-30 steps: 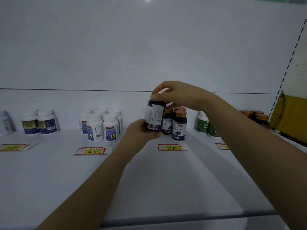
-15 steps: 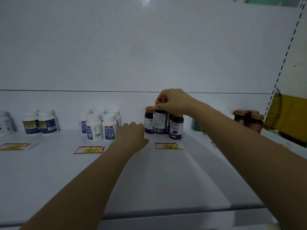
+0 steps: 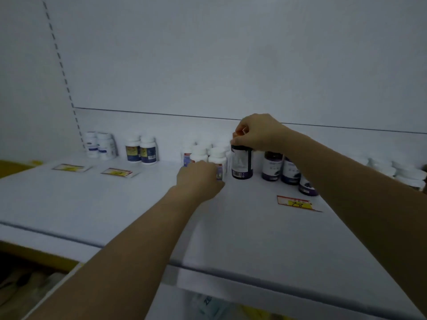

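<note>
A dark bottle with an orange cap and a white barcode label stands upright on the white shelf. My right hand grips its cap from above. To the bottle's left stands a cluster of white bottles. My left hand is right up against the front of this cluster and covers the lower part of one bottle. Whether its fingers hold that bottle is hidden. Three dark bottles with purple labels stand to the right, partly behind my right forearm.
More white bottles with blue labels and plain white ones stand along the back at the left, others at far right. Price tags lie flat on the shelf. A perforated upright bounds the left side.
My right hand has carried the dark bottle left, away from the purple-labelled group, and it now stands beside the white bottles. My left hand has moved forward to the white cluster.
</note>
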The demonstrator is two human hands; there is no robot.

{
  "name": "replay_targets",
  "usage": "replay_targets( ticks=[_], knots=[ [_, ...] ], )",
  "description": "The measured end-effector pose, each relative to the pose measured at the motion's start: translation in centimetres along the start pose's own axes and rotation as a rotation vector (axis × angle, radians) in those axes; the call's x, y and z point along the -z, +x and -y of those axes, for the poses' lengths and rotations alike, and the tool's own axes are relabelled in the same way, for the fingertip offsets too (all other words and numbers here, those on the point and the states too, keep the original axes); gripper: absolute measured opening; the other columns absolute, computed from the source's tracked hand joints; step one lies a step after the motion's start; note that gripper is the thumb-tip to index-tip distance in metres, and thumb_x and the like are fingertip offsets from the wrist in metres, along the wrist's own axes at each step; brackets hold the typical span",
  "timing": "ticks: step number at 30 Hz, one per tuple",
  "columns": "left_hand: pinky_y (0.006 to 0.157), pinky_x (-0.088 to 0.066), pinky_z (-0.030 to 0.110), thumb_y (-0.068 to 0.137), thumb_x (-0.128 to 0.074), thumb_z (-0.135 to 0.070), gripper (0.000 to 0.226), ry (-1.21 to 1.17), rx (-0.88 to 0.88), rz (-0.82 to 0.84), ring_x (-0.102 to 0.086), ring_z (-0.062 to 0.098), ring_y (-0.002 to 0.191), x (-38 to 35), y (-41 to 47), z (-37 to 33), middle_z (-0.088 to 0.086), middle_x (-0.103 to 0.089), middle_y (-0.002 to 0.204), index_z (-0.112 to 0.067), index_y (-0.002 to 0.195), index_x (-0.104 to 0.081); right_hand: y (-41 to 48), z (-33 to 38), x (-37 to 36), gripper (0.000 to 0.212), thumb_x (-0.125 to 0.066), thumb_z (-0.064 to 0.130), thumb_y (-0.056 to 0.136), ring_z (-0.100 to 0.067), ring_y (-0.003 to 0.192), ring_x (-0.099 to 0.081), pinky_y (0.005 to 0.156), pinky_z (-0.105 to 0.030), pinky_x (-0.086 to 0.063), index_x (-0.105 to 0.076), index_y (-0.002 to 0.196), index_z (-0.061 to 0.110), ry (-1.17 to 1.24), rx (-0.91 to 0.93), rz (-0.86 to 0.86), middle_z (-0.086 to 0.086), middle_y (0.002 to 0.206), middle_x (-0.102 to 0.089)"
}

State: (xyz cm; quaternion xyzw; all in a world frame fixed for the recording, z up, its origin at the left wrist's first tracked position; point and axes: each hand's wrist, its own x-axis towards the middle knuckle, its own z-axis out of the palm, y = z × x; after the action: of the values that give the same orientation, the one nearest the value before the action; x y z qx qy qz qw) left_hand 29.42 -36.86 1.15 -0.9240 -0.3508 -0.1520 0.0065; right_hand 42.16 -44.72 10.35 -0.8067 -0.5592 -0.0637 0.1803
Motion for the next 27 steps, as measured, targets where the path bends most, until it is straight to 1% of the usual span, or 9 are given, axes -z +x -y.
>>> replay_targets(
  ticks=[3,7,10,13,17,20,21,23,27],
  knots=[
    [0.08,-0.043,0.033,0.092,-0.05,-0.042,0.035,0.032,0.052,-0.011,-0.056,0.029,0.102,1.8,-0.7,4.1,0.01,-0.06,0.111,-0.012,0.108,-0.057,1.8,4.6,-0.6,0.036,-0.064,0.034,0.088,-0.015,0.085,-0.055,0.065,-0.024,-0.047,-0.066,0.108,0.003,0.087,0.069,-0.023,-0.008,0.105,-0.066],
    [0.078,-0.045,0.034,0.092,-0.05,-0.043,0.041,0.075,0.167,-0.03,-0.057,0.027,0.102,4.2,-2.9,11.4,0.008,-0.059,0.115,-0.012,0.118,-0.053,4.3,12.7,-2.5,0.034,-0.065,0.032,0.088,-0.014,0.08,-0.056,0.061,-0.017,-0.045,-0.067,0.106,0.004,0.138,0.192,-0.027,-0.007,0.101,-0.066],
    [0.081,-0.045,0.033,0.092,-0.05,-0.044,0.045,0.088,0.263,-0.049,-0.056,0.026,0.107,5.8,-5.6,18.2,0.007,-0.059,0.119,-0.015,0.125,-0.053,6.0,20.0,-4.7,0.035,-0.065,0.031,0.088,-0.02,0.076,-0.062,0.063,-0.023,-0.052,-0.066,0.107,0.002,0.185,0.269,0.007,-0.01,0.099,-0.067],
    [0.075,-0.043,0.032,0.093,-0.049,-0.044,0.042,0.139,0.364,-0.056,-0.056,0.026,0.103,7.9,-8.8,25.7,0.008,-0.059,0.116,-0.011,0.119,-0.053,7.4,28.1,-7.2,0.036,-0.065,0.031,0.088,-0.021,0.076,-0.063,0.066,-0.027,-0.054,-0.065,0.108,0.001,0.232,0.359,0.025,-0.012,0.101,-0.068],
    [0.079,-0.05,0.034,0.093,-0.049,-0.043,0.043,0.125,0.514,-0.059,-0.057,0.025,0.101,10.1,-13.1,35.9,0.008,-0.058,0.115,-0.011,0.121,-0.051,9.2,38.9,-10.4,0.034,-0.063,0.03,0.088,-0.026,0.081,-0.067,0.074,-0.034,-0.056,-0.068,0.104,0.001,0.328,0.463,0.045,-0.014,0.1,-0.069],
    [0.073,-0.049,0.033,0.093,-0.05,-0.039,0.027,0.111,0.606,-0.044,-0.057,0.022,0.09,10.5,-15.8,43.2,0.003,-0.055,0.098,-0.016,0.106,-0.053,10.7,46.3,-12.9,0.033,-0.064,0.028,0.088,-0.028,0.085,-0.068,0.079,-0.039,-0.058,-0.068,0.104,0.0,0.415,0.513,0.076,-0.015,0.101,-0.069],
    [0.07,-0.047,0.031,0.093,-0.05,-0.039,0.019,0.114,0.632,-0.046,-0.054,0.02,0.087,10.4,-16.6,45.6,0.0,-0.051,0.091,-0.02,0.096,-0.048,11.2,48.7,-13.9,0.033,-0.064,0.028,0.087,-0.026,0.082,-0.067,0.078,-0.038,-0.057,-0.068,0.104,-0.001,0.435,0.53,0.086,-0.015,0.102,-0.069],
    [0.065,-0.043,0.028,0.093,-0.049,-0.039,0.02,0.113,0.684,-0.042,-0.048,0.019,0.084,10.3,-17.9,50.0,-0.006,-0.04,0.077,-0.024,0.085,-0.038,12.3,53.3,-16.1,0.034,-0.064,0.027,0.087,-0.023,0.081,-0.064,0.077,-0.037,-0.056,-0.067,0.105,-0.002,0.455,0.566,0.114,-0.016,0.103,-0.068],
    [0.066,-0.044,0.03,0.093,-0.049,-0.04,0.023,0.119,0.766,-0.026,-0.052,0.02,0.082,9.8,-19.4,58.5,-0.002,-0.045,0.078,-0.018,0.092,-0.04,15.6,61.5,-21.0,0.034,-0.064,0.026,0.087,-0.021,0.078,-0.062,0.07,-0.034,-0.056,-0.066,0.106,-0.002,0.45,0.631,0.179,-0.015,0.104,-0.067]
  ],
)
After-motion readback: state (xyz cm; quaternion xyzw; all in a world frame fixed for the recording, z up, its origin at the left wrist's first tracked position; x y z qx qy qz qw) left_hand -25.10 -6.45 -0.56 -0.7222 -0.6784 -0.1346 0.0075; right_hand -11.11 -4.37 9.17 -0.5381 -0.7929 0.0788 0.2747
